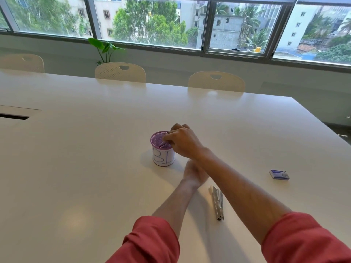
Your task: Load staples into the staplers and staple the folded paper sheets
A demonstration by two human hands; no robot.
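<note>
1. Nearest to me were my two forearms, both red sleeves rolled up above the wrist, the right arm crossing over the left.
2. One stapler, silver and swung open lengthwise, lay flat on the white table just beside my right forearm, between my two arms; neither hand touched it.
3. One small blue box of staples sat well apart to the right, also untouched.
4. My left hand rested near the table surface just in front of the cup, partly hidden under my right wrist; I could not tell how its fingers lay.
5. My right hand reached over the rim of one purple mesh cup, its fingers curled and dipping inside, pinching a pale purple folded paper that stood in the cup. How many sheets were there I could not tell.
6. The cup wore one white paper label with blue handwritten letters.
7. Beyond the table's far edge stood three cream chairs, then one leafy plant under the windows.
</note>
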